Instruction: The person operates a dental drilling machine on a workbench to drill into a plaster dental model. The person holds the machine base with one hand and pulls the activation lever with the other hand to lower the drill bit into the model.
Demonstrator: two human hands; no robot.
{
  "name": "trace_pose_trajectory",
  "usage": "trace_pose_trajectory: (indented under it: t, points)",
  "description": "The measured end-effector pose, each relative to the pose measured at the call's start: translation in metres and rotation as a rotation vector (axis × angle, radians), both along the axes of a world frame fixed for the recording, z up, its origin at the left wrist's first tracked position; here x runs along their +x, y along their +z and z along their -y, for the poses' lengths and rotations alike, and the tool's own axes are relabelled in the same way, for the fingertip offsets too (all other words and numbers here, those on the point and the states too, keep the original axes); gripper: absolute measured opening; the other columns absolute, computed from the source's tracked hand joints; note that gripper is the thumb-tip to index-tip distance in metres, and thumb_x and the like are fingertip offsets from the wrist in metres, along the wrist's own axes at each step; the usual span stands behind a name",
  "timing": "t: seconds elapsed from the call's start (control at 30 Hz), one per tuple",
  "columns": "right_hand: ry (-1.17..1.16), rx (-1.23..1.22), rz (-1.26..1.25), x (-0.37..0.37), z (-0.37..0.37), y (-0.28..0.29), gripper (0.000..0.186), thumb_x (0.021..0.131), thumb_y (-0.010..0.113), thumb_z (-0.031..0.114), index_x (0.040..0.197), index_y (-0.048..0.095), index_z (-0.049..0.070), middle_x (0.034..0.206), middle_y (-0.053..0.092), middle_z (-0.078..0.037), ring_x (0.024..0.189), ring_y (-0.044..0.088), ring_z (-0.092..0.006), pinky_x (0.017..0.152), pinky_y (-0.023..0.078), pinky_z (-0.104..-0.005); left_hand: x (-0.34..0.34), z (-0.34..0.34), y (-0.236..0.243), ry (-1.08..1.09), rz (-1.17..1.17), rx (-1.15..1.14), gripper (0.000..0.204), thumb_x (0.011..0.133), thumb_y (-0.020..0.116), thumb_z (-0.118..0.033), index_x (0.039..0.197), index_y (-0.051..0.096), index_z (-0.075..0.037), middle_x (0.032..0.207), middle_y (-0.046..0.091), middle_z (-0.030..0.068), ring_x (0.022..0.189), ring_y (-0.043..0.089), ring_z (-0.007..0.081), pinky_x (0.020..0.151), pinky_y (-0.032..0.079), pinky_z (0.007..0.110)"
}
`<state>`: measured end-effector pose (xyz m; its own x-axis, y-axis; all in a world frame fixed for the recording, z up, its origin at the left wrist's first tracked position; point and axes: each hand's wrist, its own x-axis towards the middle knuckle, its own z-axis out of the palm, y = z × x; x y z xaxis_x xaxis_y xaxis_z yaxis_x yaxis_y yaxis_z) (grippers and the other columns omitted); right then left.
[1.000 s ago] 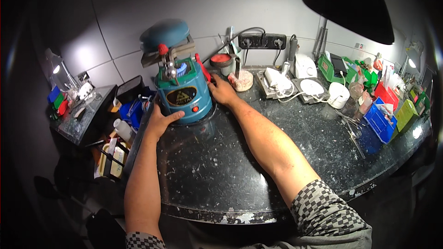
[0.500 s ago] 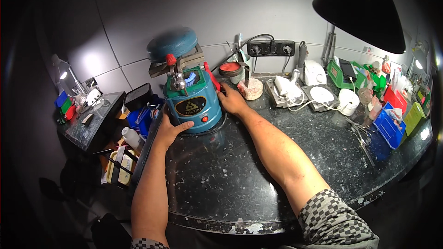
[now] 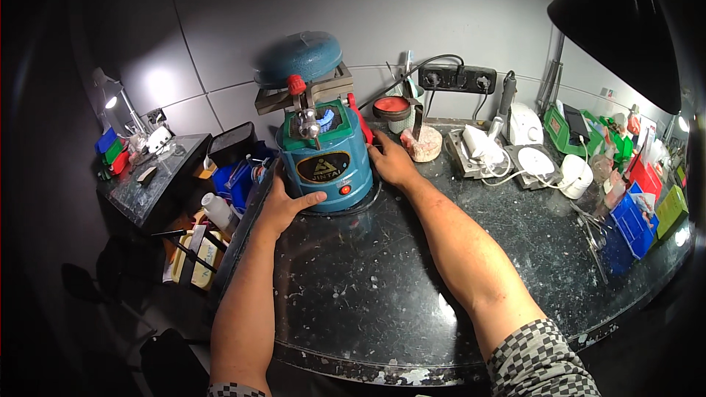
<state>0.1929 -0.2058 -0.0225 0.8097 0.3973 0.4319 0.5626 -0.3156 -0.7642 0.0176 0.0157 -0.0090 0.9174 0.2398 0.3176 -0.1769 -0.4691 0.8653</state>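
A blue-green vacuum forming machine (image 3: 338,169) stands upright near the back left of the black table, with its domed heater head (image 3: 299,59) raised at the back. On its green-edged top sits a small blue tooth-arch model (image 3: 326,119), partly behind a metal post with a red knob (image 3: 296,84). My left hand (image 3: 283,204) grips the machine's left side, thumb across the lower front and fingers hidden round the side. Against the right side, beside a red lever (image 3: 362,125), my right hand (image 3: 394,163) is wrapped, its fingertips partly hidden behind the body.
Right of the machine are a pot with red contents (image 3: 391,107), a plaster piece (image 3: 422,145) and white devices with cords (image 3: 482,147). Metal hand tools (image 3: 592,231) and coloured trays (image 3: 632,224) lie farther right. A black lamp (image 3: 618,37) hangs above. A power strip (image 3: 457,79) is on the wall.
The view has swung slightly, so the whole scene sits farther right in the picture. Both hands keep the same places on the machine, which shows no clear movement on the table.
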Motion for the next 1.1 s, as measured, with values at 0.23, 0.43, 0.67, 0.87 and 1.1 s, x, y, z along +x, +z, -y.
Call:
trace_pose_trajectory:
  t: [0.23, 0.43, 0.67, 0.87, 1.1]
  points:
    - [-0.015, -0.037, -0.048, -0.011, 0.002, 0.011, 0.054, 0.098, 0.056, 0.032, 0.140, 0.047, -0.001, 0.127, 0.062, -0.027, 0.118, 0.060, -0.0396, 0.100, 0.047, -0.0431, -0.003, 0.003, 0.006, -0.040, 0.033, -0.050, 0.122, 0.062, 0.093, -0.041, 0.152, 0.023, 0.000, 0.151, 0.038, 0.0199, 0.142, 0.035, 0.0321, 0.118, 0.028, 0.042]
    - [-0.005, -0.015, -0.036, -0.001, -0.001, 0.002, 0.056, 0.097, 0.056, 0.034, 0.140, 0.047, -0.001, 0.126, 0.062, -0.027, 0.116, 0.062, -0.0390, 0.099, 0.047, -0.0430, -0.005, 0.005, 0.007, -0.022, 0.067, -0.033, 0.118, 0.062, 0.093, -0.040, 0.151, 0.027, 0.001, 0.148, 0.042, 0.0198, 0.140, 0.037, 0.0315, 0.118, 0.028, 0.041]
    - [-0.015, 0.043, -0.021, 0.017, -0.005, -0.012, 0.057, 0.097, 0.056, 0.036, 0.140, 0.048, -0.002, 0.127, 0.062, -0.026, 0.118, 0.061, -0.0388, 0.101, 0.046, -0.0420, -0.003, 0.008, 0.012, -0.079, 0.016, -0.024, 0.115, 0.066, 0.091, -0.031, 0.154, 0.022, -0.004, 0.151, 0.036, 0.0149, 0.143, 0.031, 0.0281, 0.120, 0.022, 0.040]
    - [-0.019, 0.034, -0.053, 0.013, -0.008, -0.008, 0.057, 0.097, 0.056, 0.036, 0.139, 0.049, -0.002, 0.126, 0.062, -0.027, 0.118, 0.061, -0.0384, 0.101, 0.046, -0.0419, -0.001, 0.000, 0.001, -0.018, 0.040, -0.023, 0.114, 0.066, 0.091, -0.031, 0.154, 0.023, -0.003, 0.151, 0.036, 0.0154, 0.142, 0.032, 0.0283, 0.119, 0.024, 0.040]
    - [-0.010, 0.043, -0.038, 0.013, -0.008, -0.008, 0.056, 0.097, 0.056, 0.037, 0.138, 0.050, -0.001, 0.123, 0.064, -0.027, 0.116, 0.062, -0.0384, 0.100, 0.046, -0.0418, -0.003, 0.003, 0.006, -0.034, 0.019, -0.021, 0.115, 0.067, 0.090, -0.031, 0.154, 0.021, -0.004, 0.150, 0.036, 0.0154, 0.142, 0.032, 0.0285, 0.119, 0.024, 0.040]
